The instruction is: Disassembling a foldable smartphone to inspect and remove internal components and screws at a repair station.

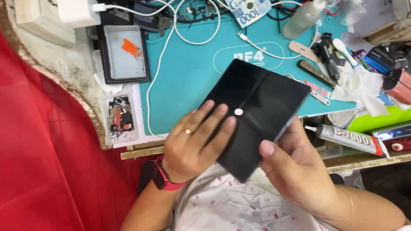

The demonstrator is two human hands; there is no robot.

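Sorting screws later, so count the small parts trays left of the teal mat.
2. A black-framed tray with an orange scrap lies at the mat's upper left; a clear tray of small metal parts sits just below it. Others may be hidden in the clutter.

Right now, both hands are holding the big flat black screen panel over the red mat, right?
Not quite. The head view shows the mat is teal, not red. Both the left hand and right hand do hold the flat black screen panel over it.
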